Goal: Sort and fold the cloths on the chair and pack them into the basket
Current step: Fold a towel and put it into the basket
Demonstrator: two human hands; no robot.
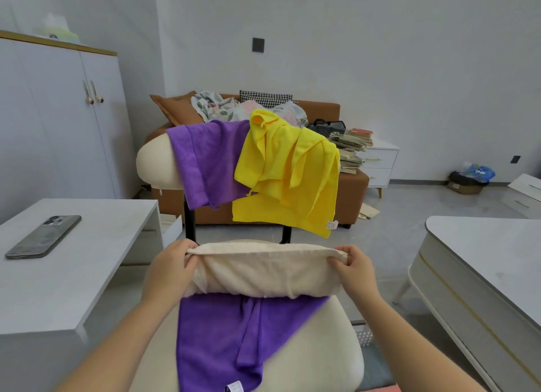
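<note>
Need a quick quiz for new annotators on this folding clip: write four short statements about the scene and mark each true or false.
1. The left hand and right hand grip opposite ends of the cream cloth. True.
2. The yellow cloth lies flat on the chair seat. False: it hangs over the backrest; a purple cloth lies on the seat.
3. A phone lies on the left table. True.
4. The backrest carries only one cloth. False: a second purple cloth hangs there, partly under the yellow one.
</note>
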